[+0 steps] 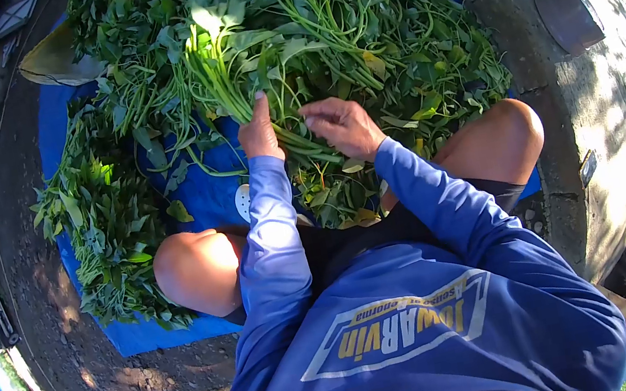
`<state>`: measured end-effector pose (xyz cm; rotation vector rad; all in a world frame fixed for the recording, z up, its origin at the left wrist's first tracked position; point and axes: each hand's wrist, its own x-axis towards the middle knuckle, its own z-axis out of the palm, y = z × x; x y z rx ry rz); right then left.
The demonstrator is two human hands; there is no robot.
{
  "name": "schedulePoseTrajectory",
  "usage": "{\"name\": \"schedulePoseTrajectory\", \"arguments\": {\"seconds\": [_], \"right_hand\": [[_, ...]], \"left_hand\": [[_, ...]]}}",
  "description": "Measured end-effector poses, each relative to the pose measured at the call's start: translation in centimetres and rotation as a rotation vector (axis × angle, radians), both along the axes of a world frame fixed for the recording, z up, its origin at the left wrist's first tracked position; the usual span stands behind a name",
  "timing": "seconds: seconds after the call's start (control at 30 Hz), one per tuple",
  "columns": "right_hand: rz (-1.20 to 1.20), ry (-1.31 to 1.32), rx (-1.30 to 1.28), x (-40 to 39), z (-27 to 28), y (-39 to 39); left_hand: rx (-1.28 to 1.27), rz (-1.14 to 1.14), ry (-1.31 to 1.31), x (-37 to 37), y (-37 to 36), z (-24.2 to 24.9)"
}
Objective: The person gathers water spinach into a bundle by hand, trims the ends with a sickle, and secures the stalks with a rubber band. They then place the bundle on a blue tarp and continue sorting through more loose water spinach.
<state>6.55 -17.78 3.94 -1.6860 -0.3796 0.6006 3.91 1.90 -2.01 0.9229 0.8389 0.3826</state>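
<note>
From here I have the left hand [260, 134] clasping a bunch of stems [218, 83] over the leafy heap [400, 23], the right hand [345, 129] curled beside it, pinch unclear, seemingly mid-gathering, next needing a steady left hold

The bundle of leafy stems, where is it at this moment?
In the head view, the bundle of leafy stems is in the left hand, above and left of centre, with the right hand just beside it.

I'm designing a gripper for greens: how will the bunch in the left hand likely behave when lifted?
The bunch is probably light: slim stems, thin leaves. Those leaves may flop, since the left hand holds it lower down. Single stems could slip out; no tie shows.
</note>
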Motion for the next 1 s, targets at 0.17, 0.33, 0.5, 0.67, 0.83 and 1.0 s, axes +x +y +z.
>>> {"name": "schedulePoseTrajectory", "arguments": {"seconds": [0.17,0.33,0.5,0.67,0.83,1.0], "right_hand": [[-0.413,-0.622,-0.448,11.6,-3.8,-1.2],[-0.26,-0.703,-0.667,15.2,-2.8,0.9],[-0.171,-0.751,-0.734,19.8,-4.1,3.1],[-0.032,-0.541,-0.839,23.0,0.0,3.8],[0.002,-0.113,-0.304,25.9,6.8,1.8],[0.005,-0.017,0.117,23.0,12.4,-0.8]], "left_hand": [[-0.061,0.019,0.041,0.0,1.4,4.6],[-0.032,-0.082,0.067,-0.3,-0.1,3.4],[0.413,-0.201,0.235,-0.7,0.1,1.7],[0.298,-0.178,0.203,-0.7,-0.1,1.4],[-0.004,-0.104,0.182,-0.4,-0.7,1.9],[0.218,-0.057,0.15,-0.1,-0.6,-0.2]]}}
